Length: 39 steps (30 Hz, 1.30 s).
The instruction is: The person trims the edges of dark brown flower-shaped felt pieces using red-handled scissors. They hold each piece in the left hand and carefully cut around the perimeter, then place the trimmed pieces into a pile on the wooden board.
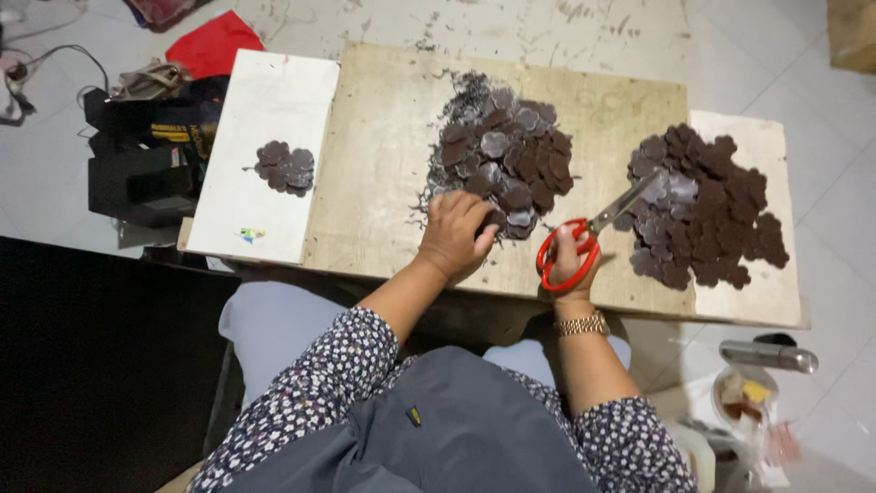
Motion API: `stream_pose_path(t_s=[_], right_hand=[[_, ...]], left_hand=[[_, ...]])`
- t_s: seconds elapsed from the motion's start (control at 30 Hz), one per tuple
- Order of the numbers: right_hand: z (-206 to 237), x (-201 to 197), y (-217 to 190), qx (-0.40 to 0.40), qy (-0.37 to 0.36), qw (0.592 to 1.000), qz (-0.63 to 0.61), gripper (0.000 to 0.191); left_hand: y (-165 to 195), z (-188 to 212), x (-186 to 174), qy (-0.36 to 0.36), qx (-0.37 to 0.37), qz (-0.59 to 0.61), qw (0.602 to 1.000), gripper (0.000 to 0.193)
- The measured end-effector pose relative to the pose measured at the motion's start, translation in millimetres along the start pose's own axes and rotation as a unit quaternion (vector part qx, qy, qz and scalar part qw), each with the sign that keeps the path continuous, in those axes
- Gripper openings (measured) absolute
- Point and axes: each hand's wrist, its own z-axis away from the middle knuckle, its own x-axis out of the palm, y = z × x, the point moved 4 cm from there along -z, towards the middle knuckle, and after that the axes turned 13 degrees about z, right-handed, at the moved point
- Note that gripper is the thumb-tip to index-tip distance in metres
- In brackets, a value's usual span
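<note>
Wooden board [383,164] on tiled floor [803,55] holds brown cutouts [506,160].

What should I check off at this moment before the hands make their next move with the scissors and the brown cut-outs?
1. Right hand grips the red-handled scissors: ok.
2. Blades point away from the left hand: ok.
3. Left hand rests on the middle pile of brown pieces: ok.
4. One single piece pinched in the left hand: cannot tell.
5. Right pile and small left pile lie fully on the board: ok.
</note>
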Motion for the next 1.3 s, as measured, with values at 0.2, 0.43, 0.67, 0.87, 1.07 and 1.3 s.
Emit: stream_pose_path(t_s=[0.2,0.43,0.67,0.87,1.07,1.3], right_hand=[[-1,-2,-3,0.001,0.0,1.0,0.016,0.026],[-4,-4,-8,0.005,-0.001,1.0,0.01,0.023],[-6,-5,-8,-0.006,-0.006,1.0,0.023,0.028],[6,1,-12,-0.019,0.056,0.994,0.093,0.031],[9,23,-64,0.004,-0.008,1.0,-0.011,0.028],[12,37,-150,0.024,-0.086,0.989,-0.115,0.017]], left_hand=[[-2,3,1,0.004,0.029,0.009,1.0,0.024],[1,-1,-13,0.023,0.016,0.014,1.0,0.018],[2,-2,-21,0.053,0.006,0.035,0.998,0.013],[-23,-12,-20,0.128,-0.28,0.386,0.87,0.016],[-6,-33,-40,0.107,-0.371,0.606,0.696,0.03],[45,-47,-79,0.086,-0.34,0.629,0.694,0.029]])
